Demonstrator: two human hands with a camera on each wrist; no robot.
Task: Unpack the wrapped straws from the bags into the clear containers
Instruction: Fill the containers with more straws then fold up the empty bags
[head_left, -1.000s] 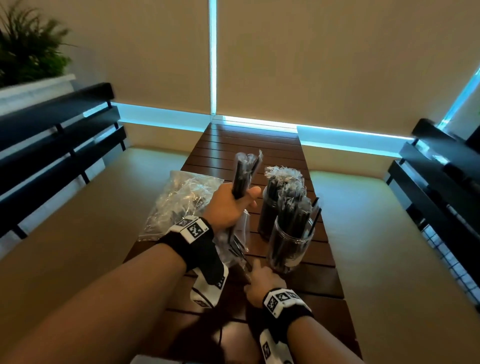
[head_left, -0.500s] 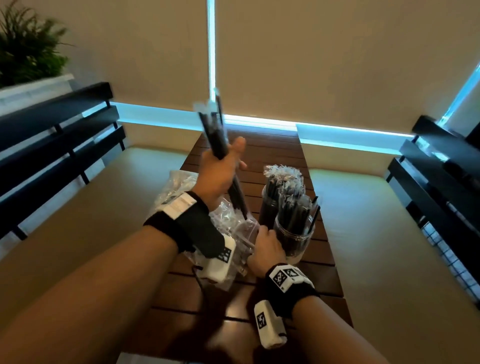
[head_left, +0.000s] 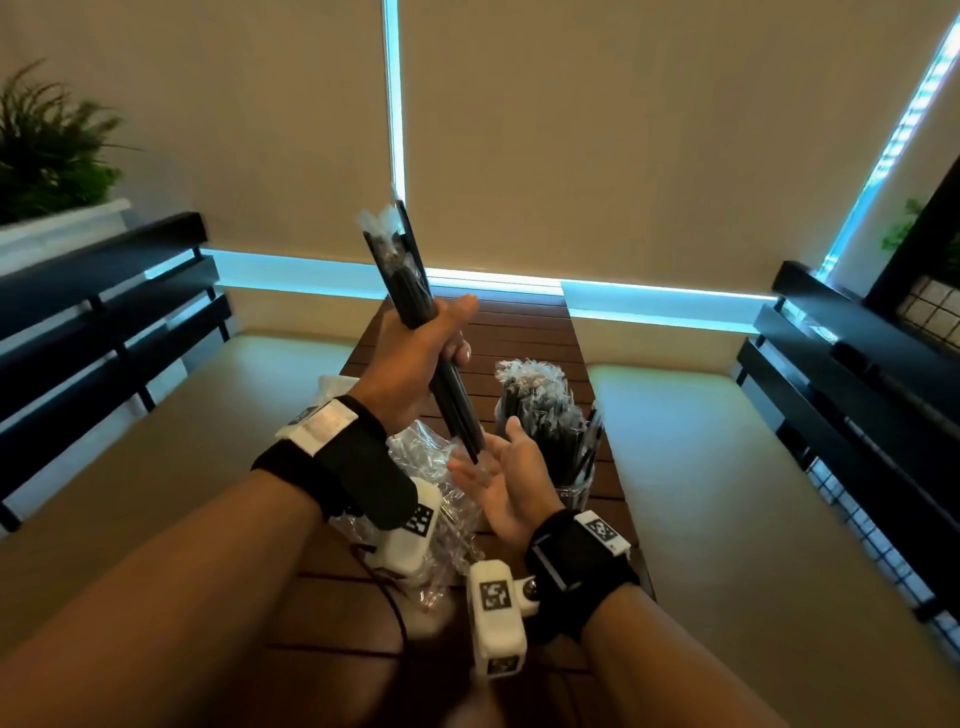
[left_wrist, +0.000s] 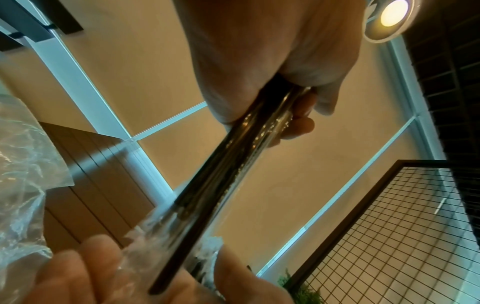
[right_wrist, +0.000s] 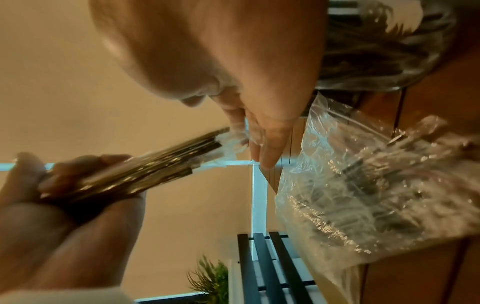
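My left hand (head_left: 423, 358) grips a bundle of black wrapped straws (head_left: 410, 296) raised above the wooden table, tilted with the top leaning left. The same bundle (left_wrist: 233, 164) runs down from my fist (left_wrist: 272, 67) in the left wrist view, and it shows as well in the right wrist view (right_wrist: 155, 170). My right hand (head_left: 501, 475) is open, palm up, just under the bundle's lower ends. A crumpled clear bag (head_left: 431, 467) with more straws (right_wrist: 363, 195) lies below my hands. Two clear containers (head_left: 574, 491) packed with straws (head_left: 535, 400) stand to the right.
The slatted wooden table (head_left: 519, 322) runs away from me between two cushioned benches (head_left: 727, 467) with black backrests (head_left: 93, 291). Roller blinds cover the windows ahead. A potted plant (head_left: 47, 150) sits at the far left. A wire grid panel (left_wrist: 389, 236) stands at the right.
My left hand lifted the straw bundle out of the bag and up above the table. My right hand let go of the bag and turned palm up under the bundle's lower ends.
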